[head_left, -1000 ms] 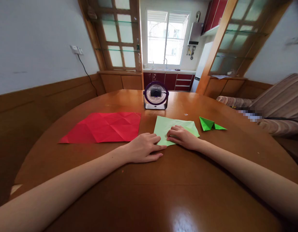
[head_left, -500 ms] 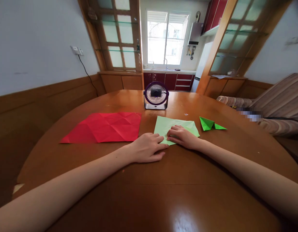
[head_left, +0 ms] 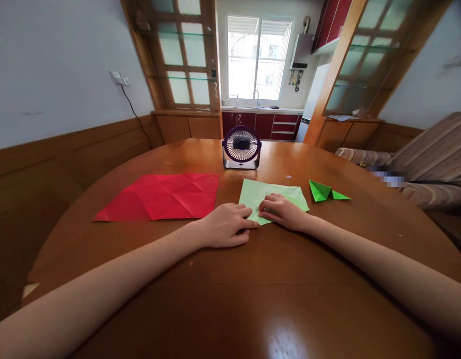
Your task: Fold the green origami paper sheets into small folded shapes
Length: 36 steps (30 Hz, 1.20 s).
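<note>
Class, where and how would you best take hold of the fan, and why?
Probably by both sides of its stand, with the left hand coming from the left and the right hand from the right. The fan stands upright, and the stand rises on either side of the round grille, giving two opposite places to hold without pressing on its spokes.

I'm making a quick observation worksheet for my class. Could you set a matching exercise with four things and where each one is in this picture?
Things
1. creased red paper sheet
2. pale green paper sheet
3. folded bright green paper shape
4. round dark purple fan

Places
A. farthest right of the four
B. standing farthest back of the four
C. partly under the right hand
D. farthest left of the four

Pairs: 1-D, 2-C, 3-A, 4-B
</note>
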Each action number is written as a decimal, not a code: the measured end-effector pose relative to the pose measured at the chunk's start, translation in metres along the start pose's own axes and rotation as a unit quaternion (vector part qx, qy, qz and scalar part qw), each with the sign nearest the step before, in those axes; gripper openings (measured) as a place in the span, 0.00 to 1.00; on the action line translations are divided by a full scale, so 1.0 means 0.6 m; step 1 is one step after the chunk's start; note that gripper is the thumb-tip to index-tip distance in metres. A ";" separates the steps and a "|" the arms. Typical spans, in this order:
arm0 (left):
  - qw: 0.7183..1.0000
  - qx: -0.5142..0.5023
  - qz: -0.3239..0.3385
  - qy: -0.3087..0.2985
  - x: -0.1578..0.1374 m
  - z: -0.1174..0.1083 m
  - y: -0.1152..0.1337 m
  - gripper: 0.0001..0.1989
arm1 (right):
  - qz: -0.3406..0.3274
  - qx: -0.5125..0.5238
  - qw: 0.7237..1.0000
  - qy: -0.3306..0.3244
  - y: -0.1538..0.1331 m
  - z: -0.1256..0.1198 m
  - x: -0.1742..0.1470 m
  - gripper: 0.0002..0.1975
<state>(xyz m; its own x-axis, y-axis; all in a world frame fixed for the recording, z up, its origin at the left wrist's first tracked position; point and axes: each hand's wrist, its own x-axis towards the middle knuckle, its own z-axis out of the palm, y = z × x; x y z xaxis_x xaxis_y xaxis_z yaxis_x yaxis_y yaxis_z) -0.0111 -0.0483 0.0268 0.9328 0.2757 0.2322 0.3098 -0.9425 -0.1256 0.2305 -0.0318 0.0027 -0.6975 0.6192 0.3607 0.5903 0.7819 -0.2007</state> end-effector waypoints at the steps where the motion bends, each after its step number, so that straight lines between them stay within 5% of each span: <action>1: 1.000 -0.007 0.003 -0.004 -0.002 -0.002 -0.003 0.16 | 0.000 0.001 1.000 -0.001 0.000 0.000 0.000 0.12; 19: 0.983 -0.183 0.022 -0.023 -0.044 -0.018 -0.044 0.16 | -0.004 -0.001 1.000 0.010 0.006 0.003 -0.007 0.11; 32: 0.971 -0.237 -0.006 0.029 -0.049 -0.017 -0.038 0.13 | 0.002 0.012 1.000 0.016 0.002 0.001 -0.010 0.12; 36: 0.983 -0.181 -0.014 0.035 -0.042 -0.014 -0.026 0.15 | -0.001 0.013 1.000 0.018 0.001 0.001 -0.011 0.12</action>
<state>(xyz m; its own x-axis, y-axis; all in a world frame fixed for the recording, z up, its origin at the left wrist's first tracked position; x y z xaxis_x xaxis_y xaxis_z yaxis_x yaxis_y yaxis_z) -0.0408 -0.0420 0.0308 0.9060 0.3011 0.2974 0.2376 -0.9434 0.2313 0.2353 -0.0354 -0.0001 -0.6835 0.6145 0.3939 0.5777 0.7853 -0.2227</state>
